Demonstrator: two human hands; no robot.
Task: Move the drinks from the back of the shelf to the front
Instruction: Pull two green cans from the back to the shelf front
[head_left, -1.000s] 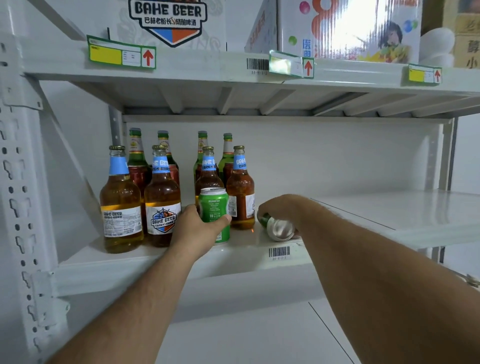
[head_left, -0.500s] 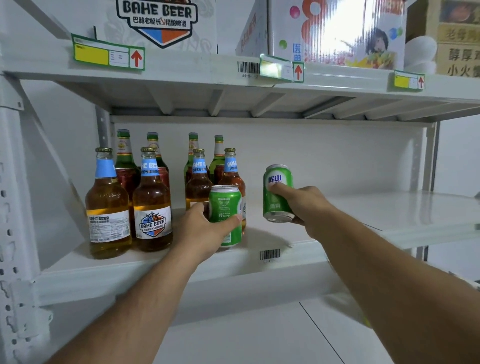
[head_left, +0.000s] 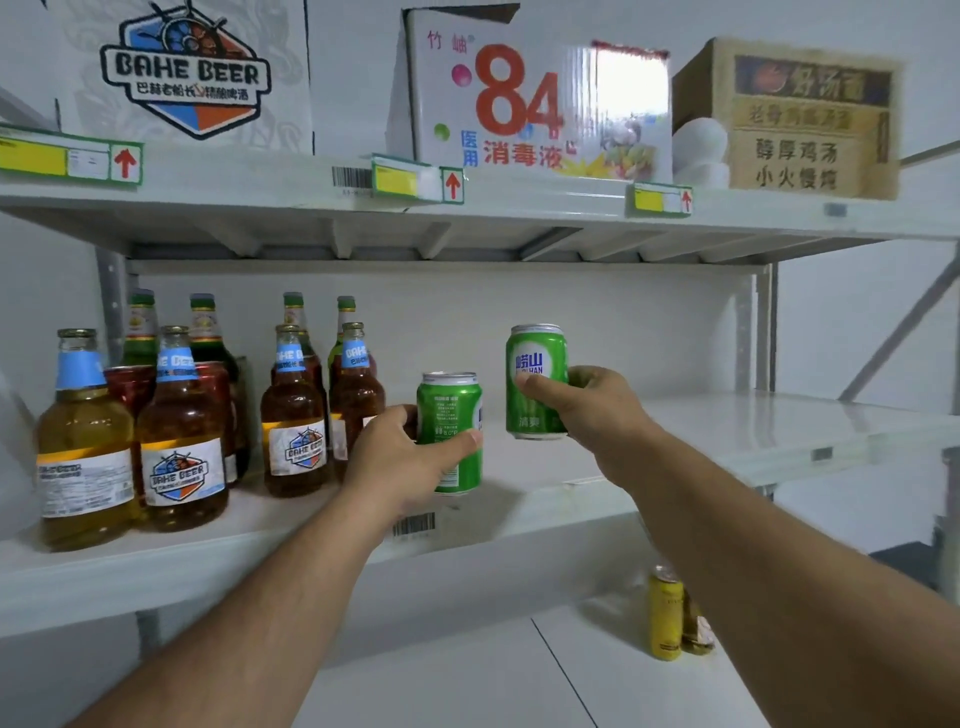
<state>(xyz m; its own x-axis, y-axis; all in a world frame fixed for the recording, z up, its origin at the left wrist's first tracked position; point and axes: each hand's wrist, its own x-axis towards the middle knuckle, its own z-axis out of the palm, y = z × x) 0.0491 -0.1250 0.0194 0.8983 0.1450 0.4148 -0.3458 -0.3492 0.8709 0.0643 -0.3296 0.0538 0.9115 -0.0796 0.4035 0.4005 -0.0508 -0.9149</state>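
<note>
— Right of the bottles (head_left: 291, 415), both green cans were in hand. Risk?
— The right hand (head_left: 597, 410) held its can (head_left: 535, 382) clear of the shelf (head_left: 545, 499), fingers wrapped around it; it could slip. The left hand (head_left: 400, 457) clamped the other can (head_left: 451, 431), which could knock those bottles.

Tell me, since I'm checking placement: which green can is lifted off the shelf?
The can in the right hand, the green can showing large white characters, held higher; the other can sits lower in the left hand.
</note>
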